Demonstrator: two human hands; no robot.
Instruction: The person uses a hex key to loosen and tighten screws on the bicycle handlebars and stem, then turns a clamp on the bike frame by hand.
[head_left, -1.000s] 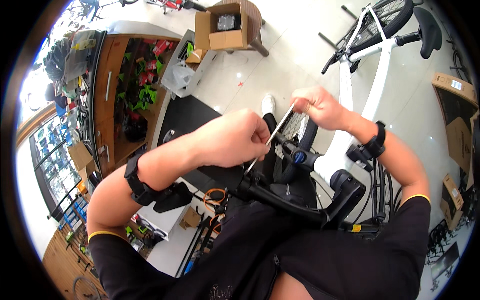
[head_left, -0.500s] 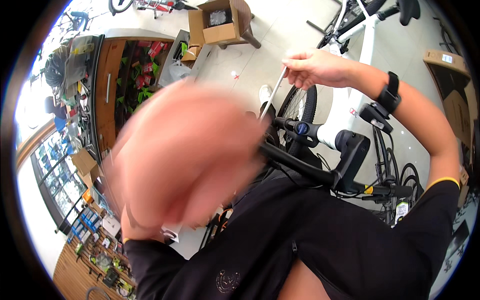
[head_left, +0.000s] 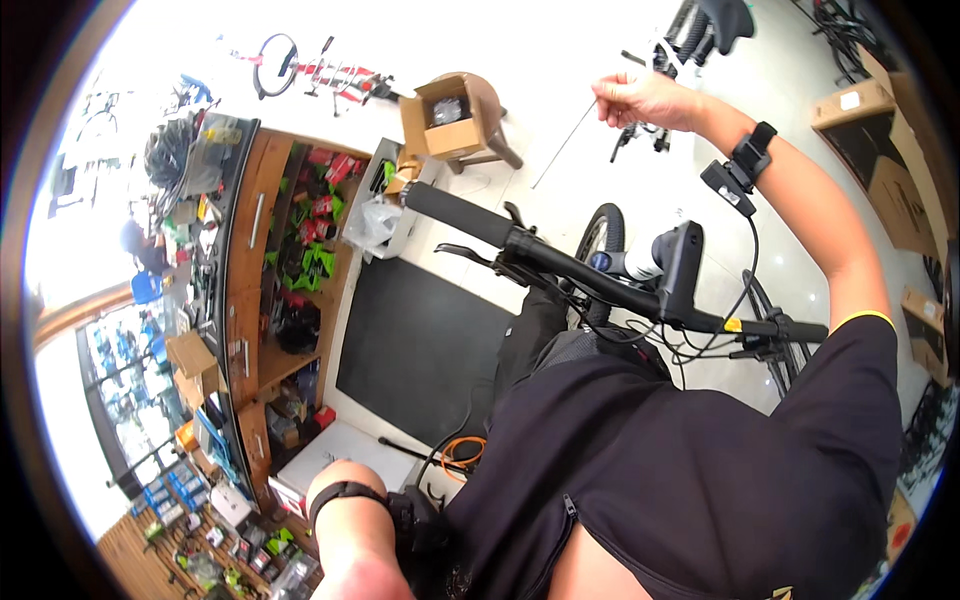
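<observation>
My right hand (head_left: 625,98) is stretched out above the bike, its fingers pinched on one end of a thin straight rod (head_left: 566,142) that slants down to the left, its lower end free. Whether the rod is a spoke or a tool I cannot tell. Below it, the black handlebar (head_left: 590,280) of a white bicycle runs across in front of me, with a grip (head_left: 458,214) and a brake lever (head_left: 463,253) at its left end. My left hand (head_left: 347,472) is low at the left, above a strapped wrist; its fingers are hidden.
A wooden cabinet (head_left: 252,215) holding red and green packages stands on the left beside a dark floor mat (head_left: 420,340). An open cardboard box (head_left: 450,135) sits on a stool. Cables (head_left: 690,345) loop under the handlebar; more boxes (head_left: 900,200) stand at the far right.
My left hand, blurred over the handlebar's left end before, has dropped to the lower left. My right hand has risen slightly with the rod, whose lower end is now uncovered.
</observation>
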